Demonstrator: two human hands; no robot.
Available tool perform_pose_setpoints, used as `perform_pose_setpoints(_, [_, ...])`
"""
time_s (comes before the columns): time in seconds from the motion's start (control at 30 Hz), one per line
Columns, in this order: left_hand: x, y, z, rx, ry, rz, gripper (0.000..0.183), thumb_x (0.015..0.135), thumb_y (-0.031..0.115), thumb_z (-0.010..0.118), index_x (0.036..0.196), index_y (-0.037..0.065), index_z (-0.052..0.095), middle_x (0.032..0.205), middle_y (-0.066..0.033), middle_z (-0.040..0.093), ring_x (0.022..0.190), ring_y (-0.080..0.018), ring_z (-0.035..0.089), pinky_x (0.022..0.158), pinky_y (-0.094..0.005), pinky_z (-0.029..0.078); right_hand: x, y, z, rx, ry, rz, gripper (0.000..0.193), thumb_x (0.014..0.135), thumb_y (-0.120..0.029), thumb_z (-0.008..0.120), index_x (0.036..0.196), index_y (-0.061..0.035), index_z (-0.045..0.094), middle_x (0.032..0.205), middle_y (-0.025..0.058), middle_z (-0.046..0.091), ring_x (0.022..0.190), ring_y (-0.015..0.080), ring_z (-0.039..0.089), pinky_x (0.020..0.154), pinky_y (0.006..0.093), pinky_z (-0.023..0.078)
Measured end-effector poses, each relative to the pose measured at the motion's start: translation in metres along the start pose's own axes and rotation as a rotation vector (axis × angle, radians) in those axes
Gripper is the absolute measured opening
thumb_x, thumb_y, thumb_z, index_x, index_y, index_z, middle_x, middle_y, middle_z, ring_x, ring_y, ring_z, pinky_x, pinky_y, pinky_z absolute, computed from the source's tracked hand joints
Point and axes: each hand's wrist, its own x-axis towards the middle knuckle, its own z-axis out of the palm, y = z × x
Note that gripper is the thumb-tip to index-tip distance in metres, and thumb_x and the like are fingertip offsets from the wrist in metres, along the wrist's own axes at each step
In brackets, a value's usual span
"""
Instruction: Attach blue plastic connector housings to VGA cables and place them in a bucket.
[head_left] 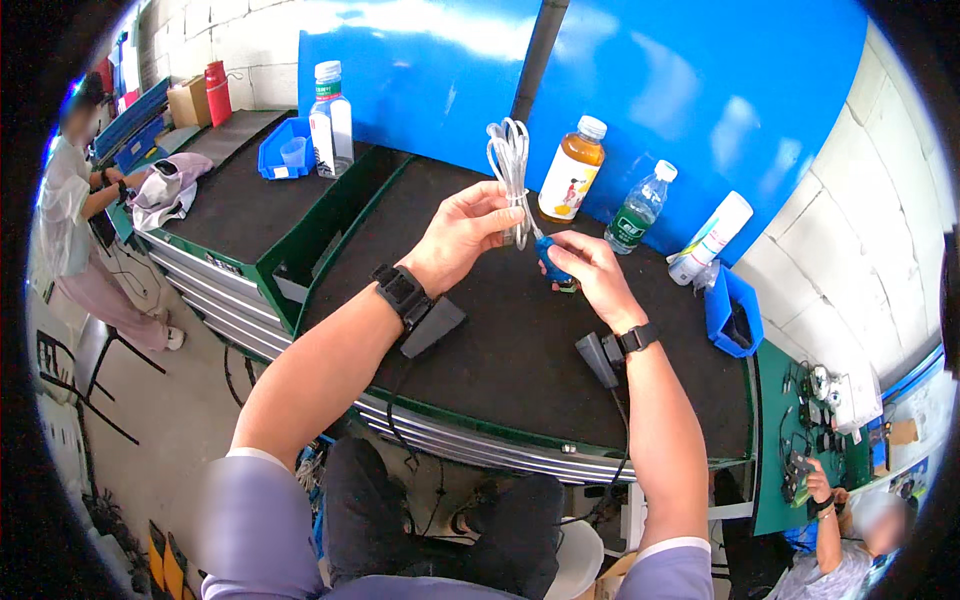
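Observation:
Over the middle of the dark bench mat, my left hand (470,225) is closed on a coiled pale, translucent cable (510,165), its loops standing up above the fingers. One strand runs down from the coil to a blue piece (553,262) at the cable's end, whose exact kind I cannot make out. My right hand (597,272) grips this blue piece just to the right of the coil. Behind the hands is a bottle of amber drink (572,170) with a white cap. A clear bottle with a green label (640,210) stands right of it.
A white canister (712,238) and a blue bin (733,312) are at the right. On the far left, another blue bin (285,148) sits beside a tall bottle (331,120). Dark wedge-shaped devices hang at both wrists. Two other people are at nearby benches.

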Motion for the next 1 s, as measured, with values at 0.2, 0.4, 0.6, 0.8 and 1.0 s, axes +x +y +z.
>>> perform_pose_setpoints(0.2, [0.000, 0.002, -0.002, -0.073, 0.056, -0.027, 0.014, 0.091, 0.010, 0.072, 0.099, 0.013, 0.061, 0.097, 0.0026, 0.066, 0.088, -0.0095, 0.064, 0.080, -0.0295, 0.052, 0.000, -0.009, 0.004, 0.072, 0.054, 0.036, 0.025, 0.099, -0.025, 0.060, 0.104, -0.0007, 0.065, 0.086, 0.0062, 0.068, 0.073, 0.0121, 0.066, 0.054, 0.0256, 0.050])
perform_pose_setpoints(0.4, [-0.001, 0.004, 0.000, -0.069, 0.098, -0.097, 0.021, 0.091, 0.015, 0.074, 0.100, 0.016, 0.056, 0.097, 0.0037, 0.062, 0.091, -0.0089, 0.062, 0.080, -0.0329, 0.050, -0.002, -0.015, 0.005, 0.093, 0.088, 0.044, 0.025, 0.100, -0.025, 0.059, 0.098, -0.0004, 0.064, 0.079, 0.0079, 0.067, 0.058, 0.0125, 0.064, 0.042, 0.0237, 0.045])
perform_pose_setpoints(0.6, [-0.007, -0.001, 0.011, -0.086, -0.121, -0.277, 0.063, 0.089, 0.014, 0.075, 0.142, 0.012, 0.041, 0.124, -0.0101, 0.063, 0.111, -0.0209, 0.063, 0.090, -0.0360, 0.055, -0.006, -0.014, 0.004, 0.146, 0.080, -0.012, 0.027, 0.101, -0.026, 0.057, 0.098, 0.0004, 0.064, 0.078, 0.0096, 0.067, 0.057, 0.0135, 0.064, 0.039, 0.0227, 0.041])
perform_pose_setpoints(0.8, [-0.004, 0.000, 0.008, -0.035, -0.027, -0.163, 0.059, 0.088, 0.004, 0.071, 0.138, 0.008, 0.041, 0.125, -0.0125, 0.063, 0.107, -0.0209, 0.064, 0.087, -0.0347, 0.057, -0.003, -0.019, 0.007, 0.255, 0.118, -0.016, 0.038, 0.104, -0.033, 0.050, 0.105, 0.0027, 0.064, 0.084, 0.0109, 0.068, 0.062, 0.0169, 0.067, 0.043, 0.0236, 0.047])
perform_pose_setpoints(1.0, [0.001, 0.001, -0.005, -0.068, 0.160, -0.046, 0.048, 0.089, 0.006, 0.069, 0.129, 0.007, 0.044, 0.124, -0.0125, 0.064, 0.104, -0.0183, 0.065, 0.083, -0.0321, 0.057, -0.003, -0.019, -0.001, 0.163, 0.157, -0.115, 0.034, 0.101, -0.024, 0.056, 0.125, -0.0005, 0.058, 0.096, 0.0083, 0.066, 0.076, 0.0151, 0.067, 0.054, 0.0243, 0.051])
